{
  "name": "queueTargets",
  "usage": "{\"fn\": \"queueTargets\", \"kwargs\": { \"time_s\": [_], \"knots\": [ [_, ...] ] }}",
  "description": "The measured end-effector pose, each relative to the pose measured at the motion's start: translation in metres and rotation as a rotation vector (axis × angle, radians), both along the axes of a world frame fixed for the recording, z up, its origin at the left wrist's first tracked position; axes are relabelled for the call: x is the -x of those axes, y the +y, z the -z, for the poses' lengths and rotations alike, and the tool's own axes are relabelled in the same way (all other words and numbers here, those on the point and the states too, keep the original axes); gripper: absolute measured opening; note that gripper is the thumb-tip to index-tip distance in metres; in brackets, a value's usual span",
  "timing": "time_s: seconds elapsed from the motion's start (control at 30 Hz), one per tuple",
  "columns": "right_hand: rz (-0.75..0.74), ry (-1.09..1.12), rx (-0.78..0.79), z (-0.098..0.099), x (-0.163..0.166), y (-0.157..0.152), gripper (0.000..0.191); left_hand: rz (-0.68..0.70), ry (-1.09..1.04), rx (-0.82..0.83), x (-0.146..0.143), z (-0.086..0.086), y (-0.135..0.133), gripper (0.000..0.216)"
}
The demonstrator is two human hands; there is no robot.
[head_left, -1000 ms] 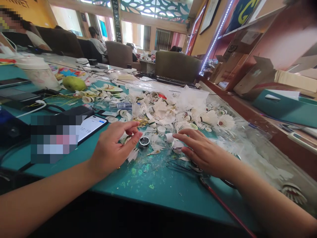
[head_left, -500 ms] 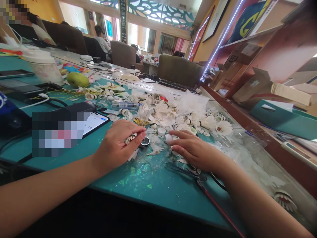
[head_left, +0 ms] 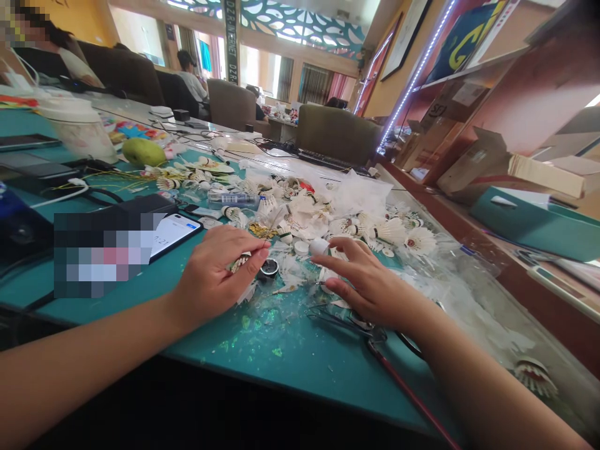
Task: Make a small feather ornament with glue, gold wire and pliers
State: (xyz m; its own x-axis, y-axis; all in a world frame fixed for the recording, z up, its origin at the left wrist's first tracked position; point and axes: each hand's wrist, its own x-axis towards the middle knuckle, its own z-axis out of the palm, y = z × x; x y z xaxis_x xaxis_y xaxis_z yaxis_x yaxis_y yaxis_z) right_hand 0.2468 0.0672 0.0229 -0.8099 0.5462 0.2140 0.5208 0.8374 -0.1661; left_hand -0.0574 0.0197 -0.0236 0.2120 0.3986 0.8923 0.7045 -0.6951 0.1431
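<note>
My left hand [head_left: 210, 275] is closed in a pinch, thumb against index finger, on a thin dark wire-like strand. A shuttlecock base with cut feather stubs [head_left: 239, 262] shows partly behind its fingers. Just right of the fingertips is a small round black container [head_left: 269, 269]. My right hand [head_left: 360, 275] has its fingers spread, the fingertips at a small white cap [head_left: 319, 246] and seeming to touch it. A flat white disc [head_left: 301, 249] lies left of that cap. Feather scraps [head_left: 290, 272] are strewn between my hands.
Shuttlecocks [head_left: 419, 242] and loose feathers pile up behind my hands, near gold bits [head_left: 262, 230]. A red-handled tool [head_left: 412, 394] lies by my right forearm. Left are a phone [head_left: 175, 234], a green mango [head_left: 143, 151] and a white cup [head_left: 77, 131]. People sit beyond.
My right fingers have spread wider and the white cap has shifted slightly away from me, turning its round face. My left hand keeps its pinch. The whole view has drifted a little left.
</note>
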Motion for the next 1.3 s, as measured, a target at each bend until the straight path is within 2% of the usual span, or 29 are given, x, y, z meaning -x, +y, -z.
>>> {"fn": "queueTargets", "kwargs": {
  "time_s": [0.13,0.27,0.37,0.47,0.63,0.77,0.93,1.1,1.3],
  "knots": [
    [0.032,0.151,-0.077,0.004,-0.007,-0.004,0.046,-0.014,-0.022,0.006,-0.001,-0.003,-0.001,0.010],
    [0.035,0.296,-0.118,0.008,-0.009,-0.008,0.025,-0.001,-0.025,0.017,-0.003,-0.005,-0.003,0.013],
    [0.060,0.337,-0.086,0.008,-0.007,-0.014,0.015,0.016,-0.024,0.020,-0.003,-0.006,-0.003,0.016],
    [0.049,0.334,-0.014,0.006,-0.004,-0.021,0.017,0.018,-0.032,0.033,-0.004,-0.007,-0.004,0.013],
    [0.025,0.332,0.144,-0.003,-0.002,-0.031,0.017,0.018,-0.060,0.051,-0.006,-0.009,-0.005,0.017],
    [-0.001,0.335,0.315,-0.007,-0.001,-0.034,0.029,0.018,-0.059,0.047,-0.006,-0.009,-0.005,0.017],
    [0.019,0.412,0.594,-0.002,0.002,-0.037,0.039,0.023,-0.030,0.039,-0.004,-0.007,-0.004,0.009],
    [0.013,0.492,0.850,0.004,0.003,-0.042,0.051,0.039,-0.010,0.030,-0.001,-0.004,-0.004,0.014],
    [0.022,0.518,0.988,0.005,0.002,-0.043,0.047,0.048,0.002,0.042,0.001,-0.002,-0.004,0.013]
  ]
}}
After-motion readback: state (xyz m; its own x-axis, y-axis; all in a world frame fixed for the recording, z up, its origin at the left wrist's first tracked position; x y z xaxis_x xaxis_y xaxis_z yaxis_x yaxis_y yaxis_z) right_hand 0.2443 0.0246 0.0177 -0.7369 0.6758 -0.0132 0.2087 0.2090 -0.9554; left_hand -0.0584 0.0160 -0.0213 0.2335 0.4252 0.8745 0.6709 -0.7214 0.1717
